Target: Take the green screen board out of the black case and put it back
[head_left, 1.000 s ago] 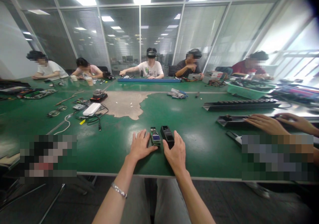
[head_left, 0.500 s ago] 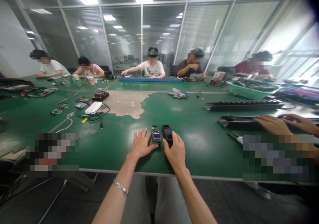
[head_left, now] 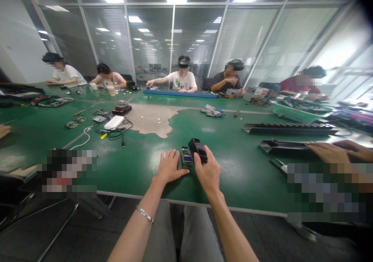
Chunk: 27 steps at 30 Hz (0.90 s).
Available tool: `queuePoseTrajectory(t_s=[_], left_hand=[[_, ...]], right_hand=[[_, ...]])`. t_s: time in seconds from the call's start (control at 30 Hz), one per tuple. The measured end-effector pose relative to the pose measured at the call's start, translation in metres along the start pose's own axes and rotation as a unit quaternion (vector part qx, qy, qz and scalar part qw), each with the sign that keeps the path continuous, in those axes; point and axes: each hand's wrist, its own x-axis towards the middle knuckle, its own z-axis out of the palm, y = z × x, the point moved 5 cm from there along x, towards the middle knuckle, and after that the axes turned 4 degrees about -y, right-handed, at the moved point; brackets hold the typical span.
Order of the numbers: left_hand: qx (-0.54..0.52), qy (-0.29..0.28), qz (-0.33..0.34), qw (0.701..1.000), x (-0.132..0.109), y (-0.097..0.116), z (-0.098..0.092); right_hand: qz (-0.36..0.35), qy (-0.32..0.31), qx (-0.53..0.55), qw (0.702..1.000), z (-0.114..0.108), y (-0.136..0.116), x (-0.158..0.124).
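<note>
My right hand (head_left: 208,172) is closed on a small black box-shaped device (head_left: 197,149) and holds it tilted just above the green table (head_left: 233,168). Right beside it, a small green circuit board with a blue screen (head_left: 186,157) lies flat on the table. My left hand (head_left: 170,167) rests flat on the table with fingers spread, its thumb touching the board's near edge. A silver bracelet sits on my left wrist.
A co-worker's hands (head_left: 332,152) work on a long black strip (head_left: 285,147) at the right. A white adapter with black cables (head_left: 114,123) lies left of centre beside a worn bare patch (head_left: 150,119). Several people sit along the far edge.
My right hand has closed on the black device and lifted it off the table, tilting it. My left hand has stayed flat beside the board. The view shifted slightly.
</note>
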Motion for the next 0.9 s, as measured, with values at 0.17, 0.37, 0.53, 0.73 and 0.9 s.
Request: queuePoseTrajectory(t_s=[0.17,0.37,0.53,0.73,0.9], left_hand=[[-0.02,-0.003,-0.011,1.0,0.002,-0.002,0.002],[-0.021,-0.007,-0.006,1.0,0.003,-0.004,0.006],[-0.026,0.001,-0.006,1.0,0.002,-0.004,0.007],[-0.02,-0.002,-0.011,1.0,0.001,-0.003,0.006],[-0.008,0.005,-0.009,1.0,0.001,-0.002,0.006]], right_hand=[[-0.017,-0.05,-0.031,0.998,0.016,-0.024,-0.002],[-0.01,-0.08,-0.082,0.993,0.025,-0.034,-0.005],[-0.01,-0.094,-0.108,0.99,0.028,-0.034,-0.01],[-0.006,-0.106,-0.107,0.989,0.036,-0.022,-0.024],[-0.019,-0.097,-0.097,0.99,0.04,-0.016,-0.033]])
